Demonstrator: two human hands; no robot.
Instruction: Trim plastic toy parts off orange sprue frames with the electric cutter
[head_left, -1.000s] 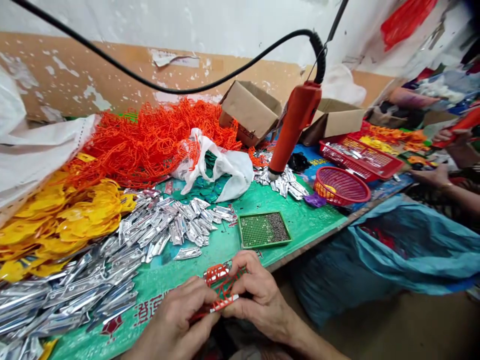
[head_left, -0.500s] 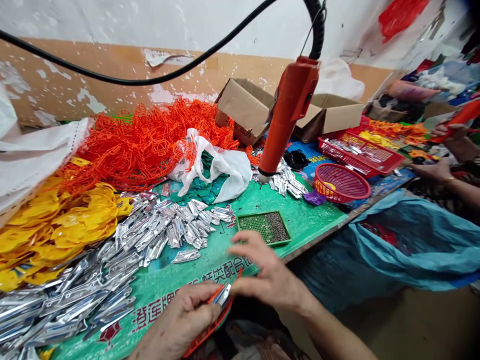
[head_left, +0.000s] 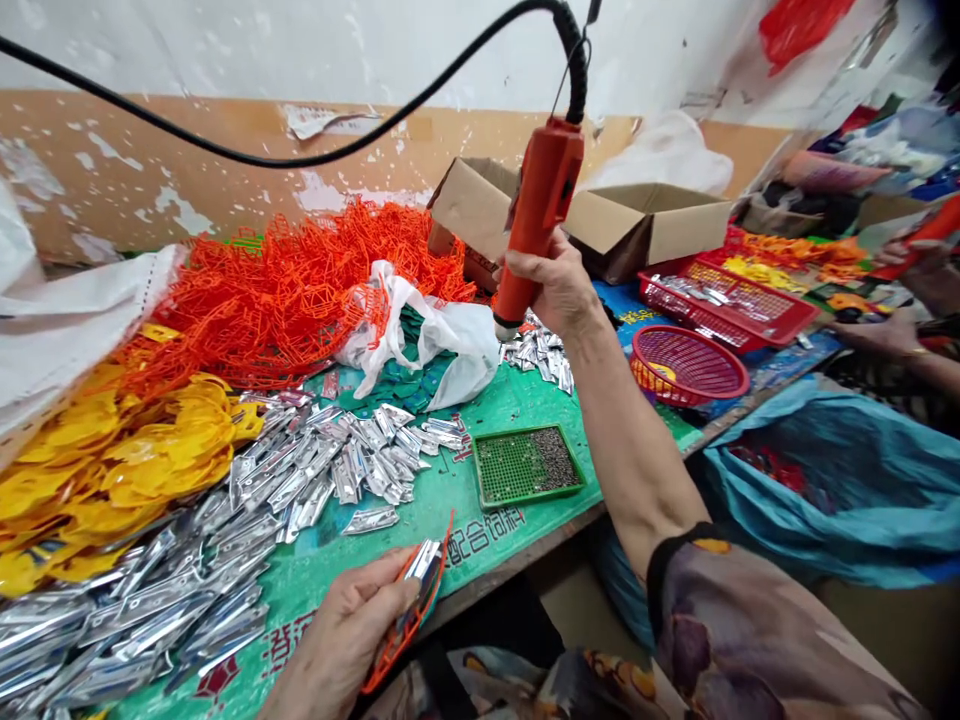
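Observation:
My left hand (head_left: 352, 625) is closed on an orange plastic frame (head_left: 396, 650) with a shiny silver metal piece (head_left: 426, 562) laid on it, held low at the table's front edge. Higher up, my right hand (head_left: 556, 285) wraps around the lower body of an orange electric screwdriver (head_left: 536, 210), which hangs from a black cable, tip downward. Beneath it and nearer to me lies a green tray (head_left: 517, 490) with a grid and small screws at its right end. A spread of silver metal pieces (head_left: 360, 455) covers the table left of the tray.
Yellow plastic parts (head_left: 127, 450) and a heap of orange frames (head_left: 300, 290) lie at the left. Behind are cardboard boxes (head_left: 645, 225) and a white bag (head_left: 465, 345). At right stand red baskets (head_left: 690, 365), a blue bag (head_left: 840, 540) and a co-worker's hands (head_left: 889, 335).
My right hand has left the orange frame, reached up and taken hold of the electric screwdriver, which has shifted left. My left hand has moved slightly left with the frame.

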